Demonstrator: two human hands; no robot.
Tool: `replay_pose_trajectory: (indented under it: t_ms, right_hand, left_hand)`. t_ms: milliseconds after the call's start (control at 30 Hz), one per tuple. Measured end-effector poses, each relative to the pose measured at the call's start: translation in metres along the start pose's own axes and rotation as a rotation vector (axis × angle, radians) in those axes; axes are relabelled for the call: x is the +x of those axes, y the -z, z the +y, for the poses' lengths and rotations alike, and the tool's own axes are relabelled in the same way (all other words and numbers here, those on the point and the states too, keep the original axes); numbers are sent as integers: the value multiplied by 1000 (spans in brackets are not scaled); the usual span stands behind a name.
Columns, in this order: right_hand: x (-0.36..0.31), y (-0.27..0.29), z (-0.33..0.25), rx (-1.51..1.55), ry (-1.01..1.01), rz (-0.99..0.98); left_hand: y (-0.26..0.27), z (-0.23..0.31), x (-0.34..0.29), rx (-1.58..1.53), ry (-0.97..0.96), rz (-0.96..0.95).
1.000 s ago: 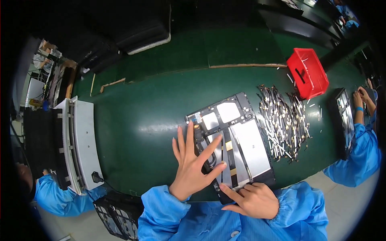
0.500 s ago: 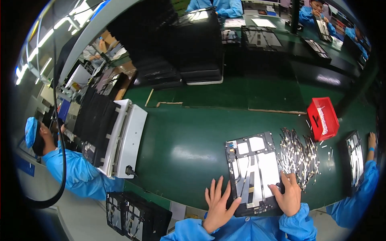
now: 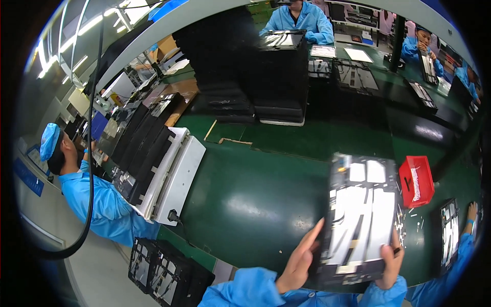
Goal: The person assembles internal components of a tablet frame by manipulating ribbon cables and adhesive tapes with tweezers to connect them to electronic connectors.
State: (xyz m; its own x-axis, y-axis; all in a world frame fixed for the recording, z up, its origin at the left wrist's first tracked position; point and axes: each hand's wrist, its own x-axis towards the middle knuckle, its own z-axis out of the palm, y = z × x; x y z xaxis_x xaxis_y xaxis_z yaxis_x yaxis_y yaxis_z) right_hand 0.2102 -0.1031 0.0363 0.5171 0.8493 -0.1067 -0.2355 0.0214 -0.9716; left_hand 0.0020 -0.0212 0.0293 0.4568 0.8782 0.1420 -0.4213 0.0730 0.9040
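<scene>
An open tablet assembly (image 3: 359, 215), a black frame with pale silver panels and dark ribbon cables, is raised off the green bench and slightly blurred. My right hand (image 3: 392, 261) grips its lower right edge, thumb on the front face, fingers mostly hidden behind. Beside its lower left edge is my left hand (image 3: 300, 258), fingers stretched out; whether they touch the edge I cannot tell. A heap of thin strips (image 3: 400, 225) peeks out to the right of the tablet, the rest covered by it.
A red bin (image 3: 417, 180) holds white pieces, with white scraps near it. Tall black stacks (image 3: 279, 82) stand at the back, a white machine (image 3: 179, 174) at the left. More tablet assemblies (image 3: 161, 271) sit lower left, another (image 3: 450, 233) at right. Several co-workers in blue surround the bench.
The tablet assembly has come up off the bench, moved right and now covers most of the strips. My right hand has closed on its edge. The whole view has shifted.
</scene>
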Motion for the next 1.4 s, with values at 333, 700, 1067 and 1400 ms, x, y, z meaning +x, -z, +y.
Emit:
replay_pose_trajectory:
  t_ms: [333, 700, 1067, 1400]
  right_hand:
    - [65, 46, -95, 112, 214, 63]
    - [331, -31, -149, -7, 182, 23]
    - [440, -64, -112, -39, 14, -84]
    - [460, -57, -95, -553, 44, 88]
  left_hand:
    - [-12, -86, 112, 424, -145, -52]
    - [-11, -85, 115, 453, -86, 1]
    - [-3, -92, 115, 444, -115, 70]
    - [-4, -88, 120, 540, -147, 74]
